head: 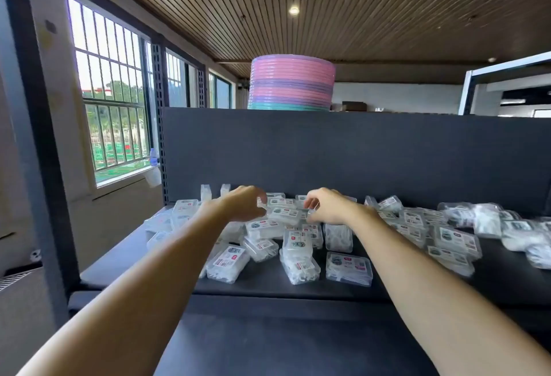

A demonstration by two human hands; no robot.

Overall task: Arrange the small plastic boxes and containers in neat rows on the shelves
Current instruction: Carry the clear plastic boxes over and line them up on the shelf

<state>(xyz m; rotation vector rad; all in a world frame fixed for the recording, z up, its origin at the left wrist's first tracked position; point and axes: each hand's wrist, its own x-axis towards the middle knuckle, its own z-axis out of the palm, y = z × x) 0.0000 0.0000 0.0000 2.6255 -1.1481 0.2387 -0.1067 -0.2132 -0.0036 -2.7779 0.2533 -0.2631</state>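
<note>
At the far left a barred window (110, 89) let in daylight, and a small water bottle (153, 157) stood on its sill beside the perforated shelf upright (158, 125). On the dark shelf (262, 280), a few clear plastic boxes (185, 210) lay at the left end of the scatter, and two more stood on edge against the grey back panel (357, 152). The left hand (243, 204) reached in over the pile with its fingers curled, pinching the left end of a labelled clear box (284, 215) that sat on top of the heap. The right hand (328, 207) met it from the other side, its fingers curled at the right end of that same box, though the exact contact was partly hidden by the knuckles. Below and between the two forearms, more boxes lay tumbled at odd angles, some flat with labels up, some tilted on their neighbours. To the right the loose spread of boxes (456, 238) ran on toward the shelf's far end, blurred there. Above the back panel rose a stack of pink, purple and teal basins (292, 83).
</note>
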